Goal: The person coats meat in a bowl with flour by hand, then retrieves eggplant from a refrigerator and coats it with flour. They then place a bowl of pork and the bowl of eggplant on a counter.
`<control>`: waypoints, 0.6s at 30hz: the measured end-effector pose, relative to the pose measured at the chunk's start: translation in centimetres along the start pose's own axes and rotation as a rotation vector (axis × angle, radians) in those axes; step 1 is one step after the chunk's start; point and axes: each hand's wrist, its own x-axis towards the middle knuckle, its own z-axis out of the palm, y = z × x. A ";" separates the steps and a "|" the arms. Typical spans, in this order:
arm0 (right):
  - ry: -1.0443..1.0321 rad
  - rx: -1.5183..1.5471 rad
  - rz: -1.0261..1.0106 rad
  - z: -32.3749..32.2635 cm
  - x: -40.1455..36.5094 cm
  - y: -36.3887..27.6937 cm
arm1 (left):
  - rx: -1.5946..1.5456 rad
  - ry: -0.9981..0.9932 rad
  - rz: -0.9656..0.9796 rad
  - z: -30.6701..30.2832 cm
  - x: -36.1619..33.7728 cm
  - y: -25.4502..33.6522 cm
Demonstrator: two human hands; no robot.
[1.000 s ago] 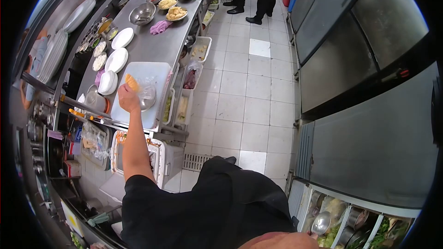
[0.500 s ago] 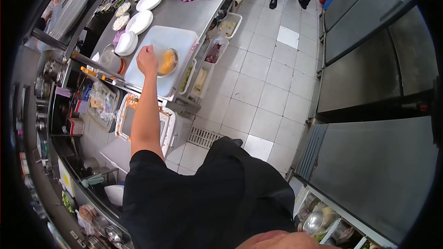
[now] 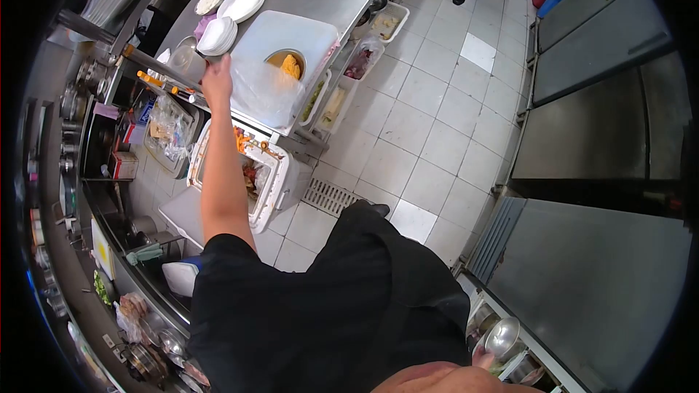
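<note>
The orange-yellow food (image 3: pixel 291 67), a second ago in the left hand (image 3: pixel 217 81), now lies in the round metal bowl (image 3: pixel 271 57) on the white cutting board (image 3: pixel 291 27), upper centre-left of the frame; that transfer looks done, leaving the hand with only the wrapping. The clear plastic (image 3: pixel 266 94) now spreads across the board's lower part, between hand and bowl. The food has no clear front; its lump looks longest roughly up and down the frame, its lower end leaning slightly right. The bowl opens upward. The left hand is closed, fingers curled, and seems to pinch the plastic's left edge. A small patch beside the steel bowl (image 3: pixel 503 336) at lower right may be the right hand; I cannot tell its grip.
</note>
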 end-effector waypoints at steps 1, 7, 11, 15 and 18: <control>-0.052 -0.003 -0.021 0.4 -0.3 -0.3 | -0.221 -0.192 -0.274 4.2 0.6 -6.3; 0.048 -0.066 0.162 0.4 2.2 -1.5 | -0.869 -0.488 -0.723 15.1 -7.1 -8.1; 0.044 -0.070 -0.002 1.2 -4.0 -3.2 | -0.840 -0.306 -0.779 20.3 -2.2 -1.5; -0.093 -0.098 0.174 -5.1 3.9 -2.9 | -0.942 -0.590 -0.662 24.6 3.2 1.4; -0.229 -0.244 0.152 -3.2 0.4 -3.8 | -1.086 -0.471 -0.581 25.0 2.1 5.0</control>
